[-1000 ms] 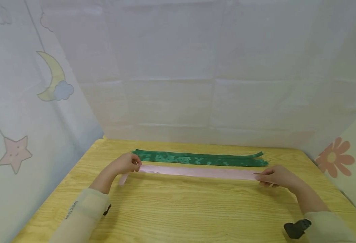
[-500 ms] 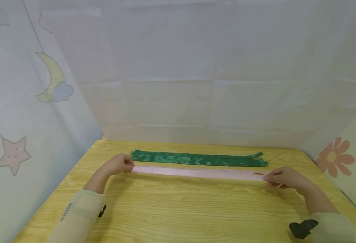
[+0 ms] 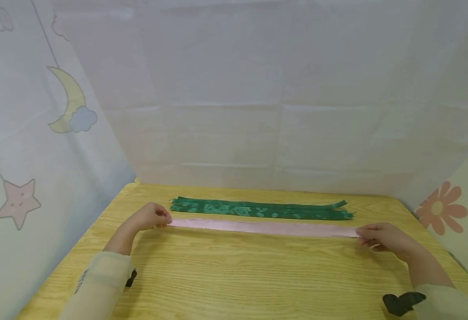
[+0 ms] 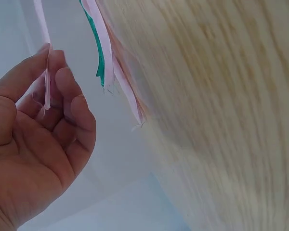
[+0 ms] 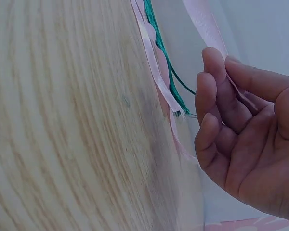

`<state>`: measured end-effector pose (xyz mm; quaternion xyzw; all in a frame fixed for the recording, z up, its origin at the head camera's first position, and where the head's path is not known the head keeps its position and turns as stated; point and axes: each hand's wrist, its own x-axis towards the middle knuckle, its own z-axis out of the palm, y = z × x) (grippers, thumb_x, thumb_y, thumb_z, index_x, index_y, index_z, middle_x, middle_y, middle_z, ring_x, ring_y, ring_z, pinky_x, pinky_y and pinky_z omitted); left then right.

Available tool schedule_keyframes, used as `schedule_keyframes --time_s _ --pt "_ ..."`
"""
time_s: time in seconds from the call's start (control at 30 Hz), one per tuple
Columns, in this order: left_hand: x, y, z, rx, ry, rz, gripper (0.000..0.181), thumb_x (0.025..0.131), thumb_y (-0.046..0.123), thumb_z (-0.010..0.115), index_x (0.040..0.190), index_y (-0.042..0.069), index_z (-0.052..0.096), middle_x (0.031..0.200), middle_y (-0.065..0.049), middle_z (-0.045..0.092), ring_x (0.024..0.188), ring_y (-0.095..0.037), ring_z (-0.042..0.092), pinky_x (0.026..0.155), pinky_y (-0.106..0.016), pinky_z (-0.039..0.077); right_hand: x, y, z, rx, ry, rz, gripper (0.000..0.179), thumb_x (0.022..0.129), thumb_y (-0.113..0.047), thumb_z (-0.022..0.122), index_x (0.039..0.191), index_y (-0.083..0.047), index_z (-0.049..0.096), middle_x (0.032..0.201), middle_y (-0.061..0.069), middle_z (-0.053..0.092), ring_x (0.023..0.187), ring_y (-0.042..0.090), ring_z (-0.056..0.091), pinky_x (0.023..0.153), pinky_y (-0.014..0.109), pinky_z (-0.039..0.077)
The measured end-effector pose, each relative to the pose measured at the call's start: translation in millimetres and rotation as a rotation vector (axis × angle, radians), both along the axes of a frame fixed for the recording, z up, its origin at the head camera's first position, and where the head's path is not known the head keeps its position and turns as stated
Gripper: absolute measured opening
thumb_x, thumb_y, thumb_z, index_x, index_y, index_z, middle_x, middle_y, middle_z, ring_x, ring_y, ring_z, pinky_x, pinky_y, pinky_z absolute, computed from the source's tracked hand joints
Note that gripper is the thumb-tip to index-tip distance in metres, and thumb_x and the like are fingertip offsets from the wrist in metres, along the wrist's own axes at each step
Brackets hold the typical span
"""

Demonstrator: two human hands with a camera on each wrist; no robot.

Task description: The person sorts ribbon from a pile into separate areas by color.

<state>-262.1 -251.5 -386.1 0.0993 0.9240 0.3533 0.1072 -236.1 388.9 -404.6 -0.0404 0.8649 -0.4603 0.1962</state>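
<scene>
A long pink satin ribbon [image 3: 263, 228] stretches nearly straight across the head view between both hands. At its left end, the left hand [image 3: 146, 218] pinches it between thumb and forefinger; a short tail [image 4: 47, 91] drops inside the palm in the left wrist view. The right hand [image 3: 387, 240] pinches the other end the same way, its remaining fingers loosely bent. Just beyond lie green ribbons [image 3: 258, 210] side by side, with frayed ends. In the wrist views, pink strips [image 5: 156, 70] lie along the green ones on the table.
The wood-grain table [image 3: 234, 275] extends toward the person, with rounded far corners. Behind it hangs a pale creased sheet [image 3: 218, 124]. Printed hangings stand at both sides, a star [image 3: 18, 204] on the left and a flower [image 3: 441, 208] on the right.
Both hands have moved apart, left hand leftward and right hand rightward. More of the pink ribbon now spans between them, and the tail below the left hand no longer shows in the head view.
</scene>
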Motion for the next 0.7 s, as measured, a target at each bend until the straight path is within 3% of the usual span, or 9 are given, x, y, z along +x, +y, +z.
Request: schedule_keyframes --time_s 0.13,0.3,0.47,0.7 --pt "1.0 -3.2 0.8 -0.021 -0.001 0.059 0.018 0.086 0.020 0.067 0.087 0.002 0.067 0.074 -0.005 0.060 0.069 -0.018 0.053 0.062 -0.033 0.045 -0.1 1.5 -1.0 -0.023 -0.007 -0.006 0.051 0.096 -0.033 0.051 0.118 0.013 0.052 0.091 0.007 0.067 0.084 0.020 0.063 0.072 0.034 0.049" --pt "1.6 -6.3 2.5 -0.023 -0.028 0.128 0.025 0.085 0.025 0.068 0.080 0.000 0.065 0.062 -0.003 0.053 0.058 -0.015 0.045 0.054 -0.030 0.038 -0.3 0.7 -2.8 0.011 -0.019 -0.026 0.037 0.093 -0.034 0.056 0.100 0.002 0.062 0.082 0.004 0.063 0.077 0.019 0.060 0.068 0.034 0.047" --pt "1.9 -6.9 0.8 -0.043 -0.031 0.143 0.031 0.084 0.027 0.069 0.073 -0.001 0.064 0.053 -0.001 0.047 0.049 -0.013 0.038 0.051 -0.029 0.035 -0.7 -2.2 -6.0 0.038 -0.015 -0.045 0.032 0.092 -0.035 0.057 0.087 -0.003 0.059 0.077 0.004 0.058 0.071 0.019 0.054 0.064 0.034 0.043" --pt "2.3 -5.2 -0.6 -0.040 -0.032 0.152 0.028 0.085 0.025 0.069 0.072 0.000 0.064 0.054 -0.001 0.049 0.049 -0.013 0.040 0.051 -0.029 0.036 -2.3 -4.8 -5.8 0.051 -0.024 -0.051 0.034 0.092 -0.036 0.057 0.088 -0.002 0.059 0.077 0.004 0.057 0.071 0.019 0.054 0.064 0.033 0.042"
